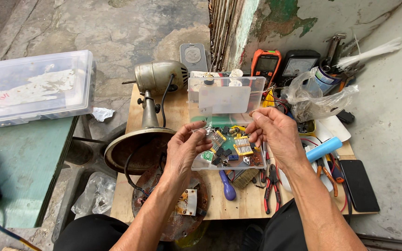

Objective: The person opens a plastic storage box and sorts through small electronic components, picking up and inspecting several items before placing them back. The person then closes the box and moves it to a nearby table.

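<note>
Clear plastic, a small bag (205,129) stretches between both hands above the open parts box (226,135) at bench (173,111) centre. Left hand (184,148), fingers pinching the bag's 9 o'clock end; right hand (273,132), fingers pinching its 3 o'clock end. A metal lamp (157,79) stands at the box's 9 o'clock, pliers (271,186) lie at its 5 o'clock.

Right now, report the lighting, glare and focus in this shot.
Head view: soft, even daylight with faint shadows; pale glare on the open clear box lid; left hand and right hand fairly sharp; the tiny clear item pinched between them is hard to make out.
</note>
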